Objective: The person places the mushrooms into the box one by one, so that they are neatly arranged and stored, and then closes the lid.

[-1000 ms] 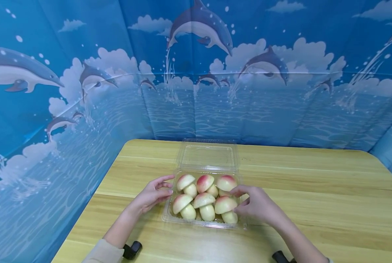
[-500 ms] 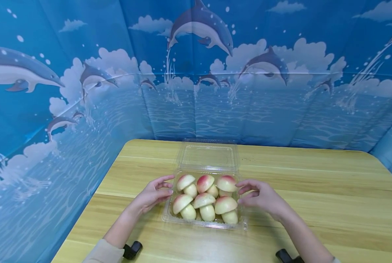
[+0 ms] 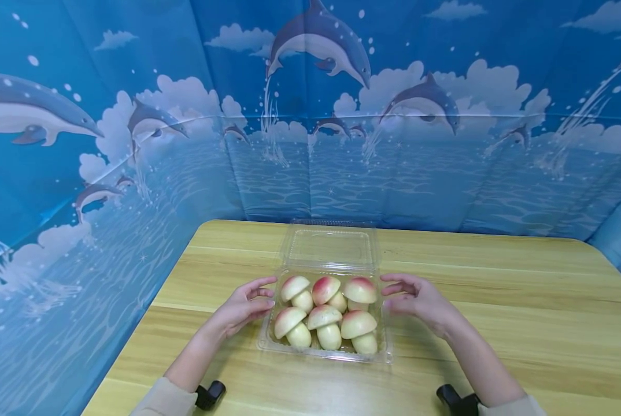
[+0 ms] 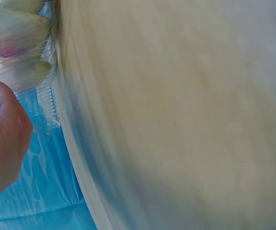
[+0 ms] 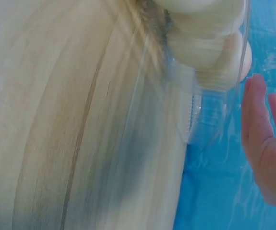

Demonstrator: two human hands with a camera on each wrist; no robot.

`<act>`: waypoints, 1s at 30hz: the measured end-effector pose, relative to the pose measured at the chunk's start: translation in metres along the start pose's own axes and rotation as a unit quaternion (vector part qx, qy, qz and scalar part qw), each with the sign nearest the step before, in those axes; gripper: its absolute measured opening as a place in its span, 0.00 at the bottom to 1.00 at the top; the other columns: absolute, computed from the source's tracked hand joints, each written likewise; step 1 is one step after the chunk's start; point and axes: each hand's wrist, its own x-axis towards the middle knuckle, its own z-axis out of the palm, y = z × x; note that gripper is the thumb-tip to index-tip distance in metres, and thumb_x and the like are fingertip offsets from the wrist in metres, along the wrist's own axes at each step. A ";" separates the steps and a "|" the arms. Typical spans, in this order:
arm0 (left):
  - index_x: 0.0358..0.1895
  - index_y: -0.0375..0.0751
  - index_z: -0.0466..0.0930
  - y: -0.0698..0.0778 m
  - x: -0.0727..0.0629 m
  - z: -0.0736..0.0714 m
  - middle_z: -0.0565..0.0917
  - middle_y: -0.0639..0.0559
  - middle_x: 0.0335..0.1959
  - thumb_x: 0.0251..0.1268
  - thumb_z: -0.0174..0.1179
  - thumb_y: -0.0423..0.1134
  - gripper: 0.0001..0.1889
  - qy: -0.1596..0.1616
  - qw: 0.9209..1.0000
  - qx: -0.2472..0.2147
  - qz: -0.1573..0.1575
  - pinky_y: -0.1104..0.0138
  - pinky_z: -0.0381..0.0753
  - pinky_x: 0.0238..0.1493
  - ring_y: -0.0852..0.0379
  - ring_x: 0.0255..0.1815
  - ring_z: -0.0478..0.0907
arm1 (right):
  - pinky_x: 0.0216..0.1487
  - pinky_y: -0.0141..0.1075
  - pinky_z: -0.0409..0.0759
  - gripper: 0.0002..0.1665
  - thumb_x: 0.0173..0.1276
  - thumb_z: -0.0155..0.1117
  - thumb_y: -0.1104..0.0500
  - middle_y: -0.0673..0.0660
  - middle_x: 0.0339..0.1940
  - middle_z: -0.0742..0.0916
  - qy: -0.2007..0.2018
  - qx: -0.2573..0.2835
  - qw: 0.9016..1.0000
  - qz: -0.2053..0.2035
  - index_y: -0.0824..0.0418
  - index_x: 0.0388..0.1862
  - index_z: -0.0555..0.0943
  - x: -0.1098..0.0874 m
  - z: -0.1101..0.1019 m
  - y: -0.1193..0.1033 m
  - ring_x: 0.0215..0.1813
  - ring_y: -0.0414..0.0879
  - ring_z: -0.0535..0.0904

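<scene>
Several mushroom-shaped buns (image 3: 324,316), pale with pink-tinged caps, lie in two rows inside a clear plastic clamshell box (image 3: 323,354). The box's transparent lid (image 3: 332,245) is folded back flat on the far side. My left hand (image 3: 245,309) is at the box's left wall, fingers loosely bent with the tips right at the rim. Just off the right wall is my right hand (image 3: 420,301), fingers spread and holding nothing. In the right wrist view, a gap shows between the right hand's fingers (image 5: 257,108) and the box.
The box stands on a light wood-grain table (image 3: 487,300) with a rounded far corner on each side. A blue curtain (image 3: 321,173) printed with dolphins hangs behind and to the left. Black wrist straps (image 3: 210,396) show on both forearms.
My right hand has drawn back from the right-hand buns, outward and slightly away, to beside the box's right wall. The left hand, the buns and the box have stayed in place.
</scene>
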 end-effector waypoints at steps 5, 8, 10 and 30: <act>0.69 0.32 0.56 0.000 0.000 0.000 0.71 0.46 0.43 0.60 0.56 0.26 0.33 0.000 1.000 0.000 -0.001 0.74 0.77 0.37 0.63 0.33 0.73 | 0.48 0.40 0.79 0.37 0.60 0.63 0.68 0.69 0.51 0.77 0.029 0.010 0.999 0.014 0.74 0.66 0.61 0.009 -0.005 0.003 0.45 0.46 0.79; 0.69 0.32 0.56 0.001 0.000 0.000 0.71 0.47 0.43 0.60 0.56 0.26 0.33 0.001 1.000 0.000 -0.003 0.74 0.77 0.37 0.63 0.33 0.73 | 0.47 0.38 0.80 0.37 0.60 0.63 0.69 0.66 0.48 0.79 0.052 0.019 0.998 0.023 0.74 0.66 0.60 0.015 -0.007 0.004 0.43 0.44 0.80; 0.69 0.33 0.56 0.001 0.001 0.000 0.71 0.46 0.43 0.60 0.56 0.26 0.33 0.001 1.000 0.000 -0.004 0.74 0.77 0.37 0.62 0.33 0.73 | 0.47 0.37 0.80 0.38 0.60 0.63 0.69 0.64 0.46 0.80 0.061 0.028 0.997 0.028 0.74 0.67 0.59 0.019 -0.009 0.003 0.43 0.43 0.80; 0.69 0.32 0.56 0.000 0.002 0.000 0.70 0.46 0.44 0.60 0.56 0.26 0.33 0.001 1.000 -0.001 -0.002 0.74 0.77 0.37 0.63 0.33 0.73 | 0.49 0.37 0.79 0.47 0.62 0.59 0.72 0.54 0.42 0.81 0.037 0.115 0.987 0.104 0.68 0.74 0.45 0.054 -0.027 0.008 0.43 0.41 0.80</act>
